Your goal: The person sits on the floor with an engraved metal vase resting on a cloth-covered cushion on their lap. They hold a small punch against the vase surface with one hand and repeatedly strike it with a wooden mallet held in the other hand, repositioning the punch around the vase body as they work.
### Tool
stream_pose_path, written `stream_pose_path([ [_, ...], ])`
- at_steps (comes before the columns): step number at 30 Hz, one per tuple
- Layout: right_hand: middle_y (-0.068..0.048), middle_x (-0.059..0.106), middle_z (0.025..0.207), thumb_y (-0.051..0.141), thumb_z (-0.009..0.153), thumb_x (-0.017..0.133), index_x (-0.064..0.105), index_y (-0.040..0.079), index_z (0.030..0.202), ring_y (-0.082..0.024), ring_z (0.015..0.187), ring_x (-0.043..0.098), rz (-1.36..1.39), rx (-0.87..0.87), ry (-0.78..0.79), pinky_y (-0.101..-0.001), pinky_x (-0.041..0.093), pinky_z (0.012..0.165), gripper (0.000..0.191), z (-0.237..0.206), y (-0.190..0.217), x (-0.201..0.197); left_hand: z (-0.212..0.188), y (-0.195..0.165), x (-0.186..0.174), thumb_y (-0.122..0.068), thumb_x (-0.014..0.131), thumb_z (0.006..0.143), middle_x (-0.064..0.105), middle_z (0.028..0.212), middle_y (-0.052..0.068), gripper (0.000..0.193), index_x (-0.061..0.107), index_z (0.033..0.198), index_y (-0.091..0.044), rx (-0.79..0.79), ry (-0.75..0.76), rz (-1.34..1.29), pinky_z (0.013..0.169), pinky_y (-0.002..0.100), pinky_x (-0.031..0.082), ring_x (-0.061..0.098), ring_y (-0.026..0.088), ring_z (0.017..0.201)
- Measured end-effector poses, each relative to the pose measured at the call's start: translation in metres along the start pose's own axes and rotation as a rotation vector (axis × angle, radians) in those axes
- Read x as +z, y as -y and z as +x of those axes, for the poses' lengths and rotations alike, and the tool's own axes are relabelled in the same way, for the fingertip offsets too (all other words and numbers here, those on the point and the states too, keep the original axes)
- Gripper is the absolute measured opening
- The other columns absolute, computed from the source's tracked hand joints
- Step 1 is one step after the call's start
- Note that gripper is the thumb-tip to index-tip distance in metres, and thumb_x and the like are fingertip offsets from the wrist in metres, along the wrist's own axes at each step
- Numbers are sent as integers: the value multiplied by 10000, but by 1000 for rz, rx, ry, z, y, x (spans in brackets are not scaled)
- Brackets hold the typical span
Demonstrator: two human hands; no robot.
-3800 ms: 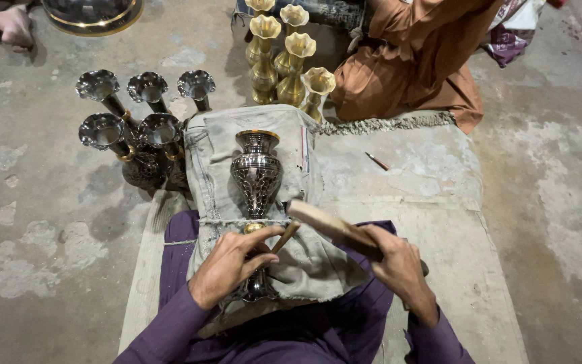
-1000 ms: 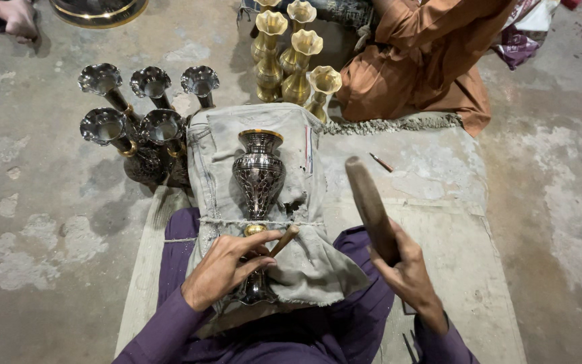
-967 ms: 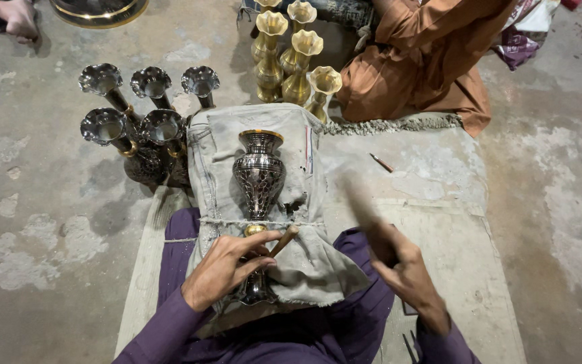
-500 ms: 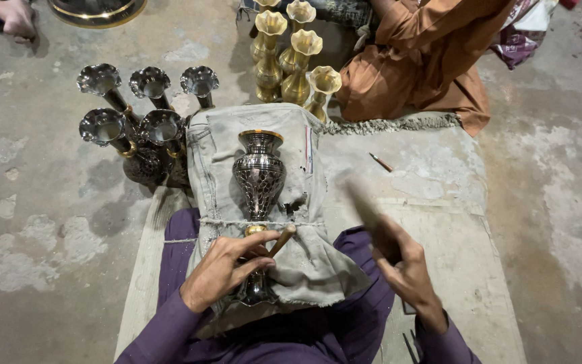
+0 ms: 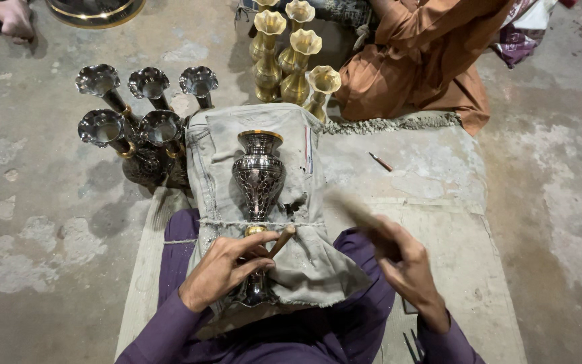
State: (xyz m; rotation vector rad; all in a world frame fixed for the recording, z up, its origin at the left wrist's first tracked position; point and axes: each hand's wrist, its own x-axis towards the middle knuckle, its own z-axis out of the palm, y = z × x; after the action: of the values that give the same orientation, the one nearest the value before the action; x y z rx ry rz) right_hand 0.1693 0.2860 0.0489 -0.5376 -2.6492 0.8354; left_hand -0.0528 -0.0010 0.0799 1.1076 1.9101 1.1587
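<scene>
A dark engraved metal vase point(image 5: 259, 176) lies on a grey cloth pad point(image 5: 217, 155) over my lap, tied down by a cord. My left hand point(image 5: 227, 268) rests on the vase's narrow neck and pinches a small chisel point(image 5: 281, 240) against it. My right hand point(image 5: 404, 268) is raised at the right, gripping a wooden mallet point(image 5: 358, 214) that is blurred with motion, its head up and left of the hand and apart from the chisel.
Several dark fluted vases point(image 5: 139, 128) stand at the left. Several brass vases point(image 5: 291, 57) stand behind the pad. A person in orange cloth point(image 5: 426, 61) sits at the back right. A thin tool point(image 5: 380, 162) lies on the mat; bare concrete floor surrounds it.
The mallet has swung from raised upright down toward the chisel, and is now blurred and lower. My left hand and the vase have stayed in place.
</scene>
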Motion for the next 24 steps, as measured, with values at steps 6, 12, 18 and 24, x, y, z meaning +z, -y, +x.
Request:
stream_pose_path([
  [6, -93, 776, 1148, -38, 778, 669, 604, 180, 1432, -239, 937, 756, -111, -20, 98, -375, 627, 845, 693, 2, 3, -2, -1, 1, 2, -176, 775, 855, 817, 920, 124, 481, 656, 1317, -115, 76, -49, -18, 685, 343, 617, 823, 184, 800],
  [12, -149, 758, 1169, -56, 737, 657, 615, 96, 1377, -249, 978, 755, -40, -119, 42, -357, 627, 866, 659, 1, 1, 0, 1, 3, 1, -194, 757, 860, 830, 915, 109, 499, 645, 1344, -143, 47, -4, -27, 697, 345, 627, 820, 182, 784],
  [18, -94, 790, 1014, -17, 802, 674, 577, 158, 1360, -233, 883, 781, 111, 74, 67, -352, 641, 849, 593, -1, -10, 5, 1, 3, 0, -195, 750, 848, 822, 899, 112, 535, 635, 1369, -153, -9, 13, -19, 688, 349, 620, 823, 175, 790],
  [24, -129, 730, 1200, -84, 783, 603, 592, 151, 1384, -242, 952, 763, 121, 97, 45, -365, 650, 830, 645, 3, -8, 4, 0, 4, 0, -178, 767, 858, 822, 899, 118, 512, 636, 1348, -109, 59, -6, -29, 707, 349, 621, 820, 175, 811],
])
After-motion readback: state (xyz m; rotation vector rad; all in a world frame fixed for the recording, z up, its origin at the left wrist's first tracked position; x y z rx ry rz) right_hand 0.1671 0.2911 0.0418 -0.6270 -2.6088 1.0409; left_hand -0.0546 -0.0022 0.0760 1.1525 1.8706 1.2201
